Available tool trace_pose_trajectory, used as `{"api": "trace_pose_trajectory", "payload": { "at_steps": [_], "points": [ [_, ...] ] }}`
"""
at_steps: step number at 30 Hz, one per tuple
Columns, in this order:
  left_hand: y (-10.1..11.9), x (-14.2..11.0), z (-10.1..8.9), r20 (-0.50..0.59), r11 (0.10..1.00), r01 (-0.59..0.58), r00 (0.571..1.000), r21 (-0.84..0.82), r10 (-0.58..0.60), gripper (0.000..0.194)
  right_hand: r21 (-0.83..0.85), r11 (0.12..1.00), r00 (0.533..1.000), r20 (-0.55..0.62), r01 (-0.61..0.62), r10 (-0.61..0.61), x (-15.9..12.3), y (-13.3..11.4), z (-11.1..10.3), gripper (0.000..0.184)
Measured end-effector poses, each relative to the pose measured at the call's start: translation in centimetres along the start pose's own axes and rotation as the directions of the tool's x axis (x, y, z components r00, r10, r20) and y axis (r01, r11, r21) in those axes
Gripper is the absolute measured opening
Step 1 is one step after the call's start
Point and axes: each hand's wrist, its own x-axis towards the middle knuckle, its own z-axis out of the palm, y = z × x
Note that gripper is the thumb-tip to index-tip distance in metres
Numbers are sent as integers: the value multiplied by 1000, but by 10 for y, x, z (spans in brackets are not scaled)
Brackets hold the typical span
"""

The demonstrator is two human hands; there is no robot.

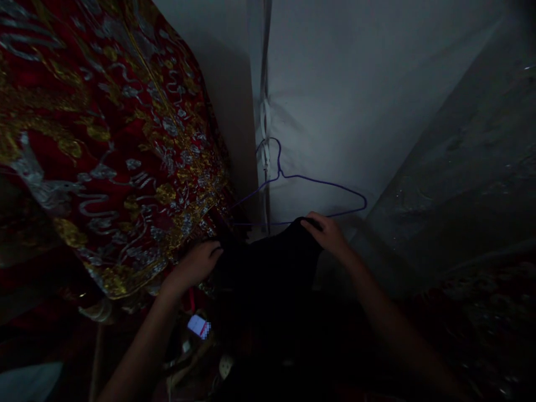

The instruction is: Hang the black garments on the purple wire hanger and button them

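A black garment [268,268] hangs in the dim middle of the view. My left hand [200,263] grips its left edge with fingers closed. My right hand [329,233] pinches its upper right edge, just under the lower bar of a purple wire hanger [301,184]. The hanger's hook rests on a white strap [264,128] that runs down the pale wall. The hanger's left end is hidden behind the red cloth.
A large red garment with gold and silver embroidery [104,139] fills the left side, close to my left hand. A clear plastic cover [460,184] slopes at the right. Below lie a small lit tag [198,326] and dim clutter.
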Motion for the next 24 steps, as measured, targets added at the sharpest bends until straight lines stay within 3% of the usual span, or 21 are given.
{"api": "trace_pose_trajectory", "payload": {
  "at_steps": [3,6,8,11,13,16,18,21,22,24],
  "points": [
    [5,18,-14,-184,998,53,981,-20,-56,23,18,1000,1000,-17,-3,3,-4,-7,-8,29],
    [12,35,-22,-259,998,24,965,-65,-40,18,27,999,1000,15,-17,17,-5,-14,-10,33],
    [20,47,-25,-297,994,-76,954,-83,48,16,47,999,998,57,-22,19,-6,-18,-6,36],
    [35,63,-26,-356,948,-306,899,-91,256,11,83,996,998,56,-20,16,-9,-24,8,32],
    [43,73,-27,-372,902,-420,857,-103,357,17,108,994,1000,-14,-15,16,-14,-26,18,28],
    [47,83,-29,-364,880,-459,846,-123,390,31,125,992,984,-178,7,15,-23,-26,18,25],
    [45,86,-31,-348,889,-445,854,-104,387,30,103,994,938,-346,23,14,-27,-24,5,27],
    [43,85,-36,-346,897,-439,851,-58,394,26,62,998,804,-594,17,23,-22,-19,-24,34],
    [44,84,-37,-345,894,-447,847,-47,405,25,48,999,778,-627,4,27,-17,-16,-34,38],
    [49,83,-38,-336,879,-476,832,-27,441,24,20,999,782,-621,-43,46,-4,-11,-51,44]
  ]
}}
